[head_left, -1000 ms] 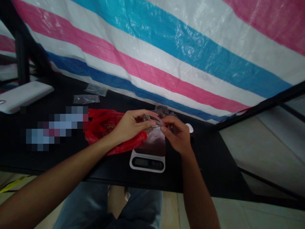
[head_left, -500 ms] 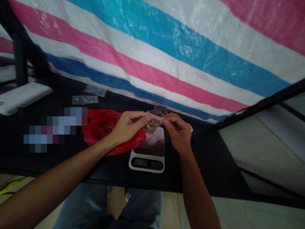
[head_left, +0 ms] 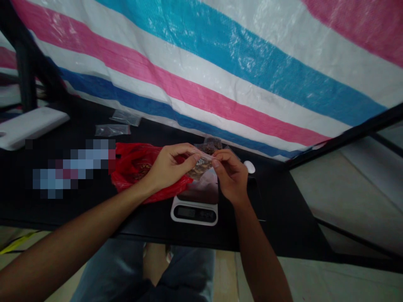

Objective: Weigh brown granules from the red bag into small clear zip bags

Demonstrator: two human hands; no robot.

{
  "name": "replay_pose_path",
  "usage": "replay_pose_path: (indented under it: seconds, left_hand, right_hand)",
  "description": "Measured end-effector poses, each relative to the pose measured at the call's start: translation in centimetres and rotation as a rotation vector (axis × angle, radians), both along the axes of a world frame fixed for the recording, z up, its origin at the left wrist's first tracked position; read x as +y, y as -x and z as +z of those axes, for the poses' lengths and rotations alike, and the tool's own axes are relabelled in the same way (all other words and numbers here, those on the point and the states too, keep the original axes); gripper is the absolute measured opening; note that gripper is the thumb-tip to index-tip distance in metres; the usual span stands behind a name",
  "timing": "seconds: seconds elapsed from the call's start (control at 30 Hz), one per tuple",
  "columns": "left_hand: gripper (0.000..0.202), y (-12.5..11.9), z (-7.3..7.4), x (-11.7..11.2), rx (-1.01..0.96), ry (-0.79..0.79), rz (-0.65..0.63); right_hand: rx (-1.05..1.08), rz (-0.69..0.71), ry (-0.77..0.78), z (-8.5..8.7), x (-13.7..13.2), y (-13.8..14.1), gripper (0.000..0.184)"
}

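Between my hands is a small clear zip bag (head_left: 199, 168) with brown pieces in its lower part. My left hand (head_left: 171, 165) pinches the top edge of the bag at its left side. My right hand (head_left: 231, 173) grips the same edge farther right, thumb against forefinger. Below the bag stands a white kitchen scale (head_left: 194, 213), its dark plate partly covered by the bag. Under my left wrist lies an open red plastic bag (head_left: 124, 178) with more small brown pieces inside. Behind my hands, other filled clear bags (head_left: 212, 144) lie on the table.
Two flat clear bags (head_left: 112, 130) lie at the back left of the black table (head_left: 277, 226). Farther left is a white device (head_left: 34, 125). A white oval object (head_left: 249, 167) sits right of my right hand. A striped tarpaulin (head_left: 201, 75) hangs behind the table.
My right hand has slid slightly left along the bag's top edge, exposing more of the white oval object. My left hand keeps its hold in nearly the same place.
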State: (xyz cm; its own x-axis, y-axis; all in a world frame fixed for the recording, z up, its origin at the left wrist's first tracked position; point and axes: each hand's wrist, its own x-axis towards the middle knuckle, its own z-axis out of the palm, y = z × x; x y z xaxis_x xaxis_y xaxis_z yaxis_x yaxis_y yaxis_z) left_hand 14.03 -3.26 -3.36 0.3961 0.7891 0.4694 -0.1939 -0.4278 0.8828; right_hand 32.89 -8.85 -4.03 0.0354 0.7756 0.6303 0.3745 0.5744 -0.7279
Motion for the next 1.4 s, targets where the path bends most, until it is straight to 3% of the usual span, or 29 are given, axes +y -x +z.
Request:
replay_pose_path:
  seconds: [0.4, 0.63, 0.77, 1.0, 1.23, 1.4]
  left_hand:
    - [0.015, -0.1, -0.1, 0.3, 0.008, -0.045, -0.09]
    - [0.028, 0.2, 0.1, 0.3, -0.016, 0.109, -0.073]
    - [0.026, 0.3, -0.1, 0.4, -0.075, 0.171, -0.062]
    - [0.02, 0.3, 0.3, 0.2, 0.023, 0.02, -0.018]
    - [0.015, -0.2, 0.1, 0.0, 0.078, -0.038, -0.003]
    - [0.014, 0.1, 0.2, 0.3, 0.052, -0.017, -0.032]
  right_hand:
    - [-0.038, 0.023, 0.016, 0.3, -0.2, 0.2, 0.011]
    - [0.03, -0.023, 0.085, 0.4, 0.0, -0.6, 0.02]
    - [0.026, 0.014, 0.076, 0.2, 0.1, -0.6, 0.016]
    - [-0.025, -0.021, 0.062, 0.2, 0.1, -0.1, 0.017]
    - [-0.09, -0.072, 0.025, 0.3, 0.0, 0.4, 0.016]
    - [-0.075, -0.03, 0.035, 0.5, -0.2, 0.4, 0.01]
